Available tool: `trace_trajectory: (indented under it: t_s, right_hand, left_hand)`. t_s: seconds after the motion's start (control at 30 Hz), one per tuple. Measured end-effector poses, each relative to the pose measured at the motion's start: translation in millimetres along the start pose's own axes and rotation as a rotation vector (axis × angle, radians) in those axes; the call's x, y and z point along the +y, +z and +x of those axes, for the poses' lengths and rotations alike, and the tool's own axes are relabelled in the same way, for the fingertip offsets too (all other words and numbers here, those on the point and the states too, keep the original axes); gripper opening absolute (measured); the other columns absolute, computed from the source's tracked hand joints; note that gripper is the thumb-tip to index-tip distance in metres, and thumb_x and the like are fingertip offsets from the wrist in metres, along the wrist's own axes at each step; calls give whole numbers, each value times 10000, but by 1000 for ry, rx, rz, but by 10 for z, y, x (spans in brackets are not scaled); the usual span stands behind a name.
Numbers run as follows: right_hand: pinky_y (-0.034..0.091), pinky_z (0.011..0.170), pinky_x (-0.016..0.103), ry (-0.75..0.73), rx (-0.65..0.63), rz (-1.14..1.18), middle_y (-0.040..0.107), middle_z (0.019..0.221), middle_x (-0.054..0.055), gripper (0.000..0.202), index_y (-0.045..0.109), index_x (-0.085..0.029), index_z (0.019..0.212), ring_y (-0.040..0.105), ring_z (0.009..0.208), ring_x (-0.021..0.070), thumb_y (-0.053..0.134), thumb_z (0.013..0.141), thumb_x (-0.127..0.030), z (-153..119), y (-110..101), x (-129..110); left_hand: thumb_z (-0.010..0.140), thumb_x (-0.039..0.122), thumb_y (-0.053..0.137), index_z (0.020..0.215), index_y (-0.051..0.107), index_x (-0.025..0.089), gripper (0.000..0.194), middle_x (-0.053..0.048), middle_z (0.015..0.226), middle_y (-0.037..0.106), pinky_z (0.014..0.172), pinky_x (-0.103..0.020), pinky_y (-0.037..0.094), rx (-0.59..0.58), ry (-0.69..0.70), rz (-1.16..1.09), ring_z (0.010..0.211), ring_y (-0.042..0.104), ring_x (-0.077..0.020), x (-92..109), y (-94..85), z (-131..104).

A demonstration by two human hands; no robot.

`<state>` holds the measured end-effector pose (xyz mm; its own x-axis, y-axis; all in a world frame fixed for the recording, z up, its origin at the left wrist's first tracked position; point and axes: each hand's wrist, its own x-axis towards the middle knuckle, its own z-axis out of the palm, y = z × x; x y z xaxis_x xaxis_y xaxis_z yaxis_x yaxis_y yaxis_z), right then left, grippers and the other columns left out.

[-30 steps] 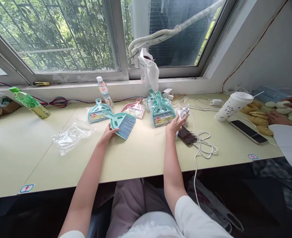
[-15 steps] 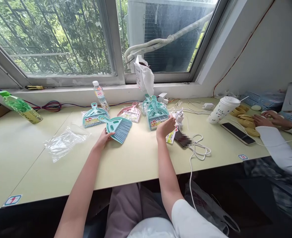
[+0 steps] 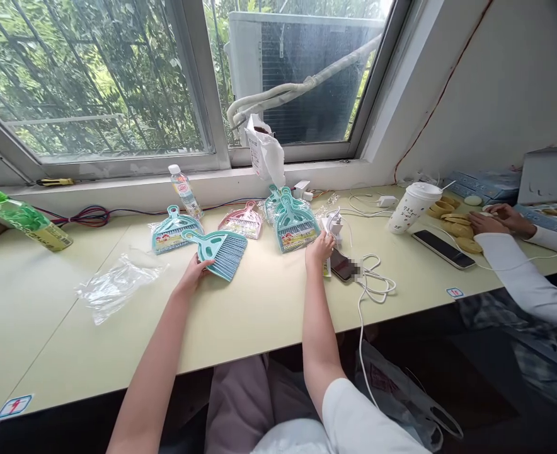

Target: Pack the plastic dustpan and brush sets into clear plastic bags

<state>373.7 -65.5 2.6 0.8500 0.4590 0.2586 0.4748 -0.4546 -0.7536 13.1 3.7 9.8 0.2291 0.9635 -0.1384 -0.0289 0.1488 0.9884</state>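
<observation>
Left hand (image 3: 194, 276) grips teal plastic fan-shaped brush (image 3: 219, 250). Right hand (image 3: 320, 250): grip unclear, beside black rectangular phone (image 3: 341, 266); rightward sweep could snag white looped cable (image 3: 360, 321).

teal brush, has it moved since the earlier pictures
No, not noticeably: judged against the pink packaged dustpan, the teal brush sits in about the same place; the whole view has shifted instead.

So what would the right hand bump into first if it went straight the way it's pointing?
Probably the white charger just beyond the right hand, though the gap is hard to judge.
</observation>
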Motion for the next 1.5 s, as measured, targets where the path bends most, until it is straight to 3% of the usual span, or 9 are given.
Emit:
trace_trajectory:
  t_s: [0.27,0.53,0.8,0.97,1.1,1.2,1.33,1.4,1.5]
  right_hand:
    - [316,998,545,105,-61,-249,386,1450,155,553,530,-228,1289,306,1342,317,398,794,-22,-9,-17,-85]
    - [431,877,422,144,-97,-164,396,1376,222,530,493,-176,1322,430,1236,349,432,810,-51,32,-124,-125]
    - [373,894,544,94,-66,-152,490,1264,248,474,560,-163,1248,483,1163,365,419,819,-18,36,-90,-88]
    - [342,894,600,60,-37,34,521,1190,244,354,630,-158,1084,467,1161,359,393,836,-71,38,-32,-37]
    - [323,920,643,66,-80,171,553,1155,254,322,621,-128,1065,481,1175,358,387,844,-120,42,-44,-20]
    - [371,955,560,-5,9,329,618,1099,216,315,608,-126,1096,548,1115,308,405,856,-152,61,-104,-74]
    - [472,901,405,-110,176,693,635,1137,174,339,577,-133,1145,611,1010,235,489,873,-315,31,-130,-277]
    - [510,831,359,-151,84,825,661,1089,140,382,578,-147,1145,638,929,208,550,845,-382,-65,-73,-414]
    - [529,705,297,-267,-252,927,703,905,73,336,640,-173,1039,653,769,172,622,799,-407,-332,74,-629]
  left_hand:
    - [632,261,786,1129,545,211,555,-49,1077,631,715,-245,566,-4,-17,26,865,653,-158,-4,-23,6]
    - [629,232,788,1143,539,211,572,-42,1057,637,708,-241,569,-10,-2,40,850,658,-152,-51,-54,48]
    - [620,206,781,1138,548,206,567,-46,1061,639,702,-240,569,-13,5,45,861,657,-156,-64,-54,73]
    - [621,220,775,1131,550,212,557,-38,1052,639,671,-225,559,-10,-1,61,841,655,-152,-29,-22,32]
    - [630,237,778,1159,546,219,579,-42,1072,633,682,-218,557,-4,-4,65,862,650,-150,-4,-2,1]
    - [635,252,782,1193,540,235,608,-46,1100,627,697,-229,562,5,3,50,881,648,-155,-12,-7,3]
    - [634,265,784,1205,539,248,622,-48,1117,626,690,-245,564,10,17,20,869,650,-161,-21,-15,5]
    - [632,276,779,1209,545,252,623,-50,1124,632,686,-259,564,0,25,16,863,655,-169,-11,-12,-10]
    - [634,316,770,1208,566,245,613,-55,1101,654,670,-272,554,-30,21,37,846,665,-188,15,3,-49]
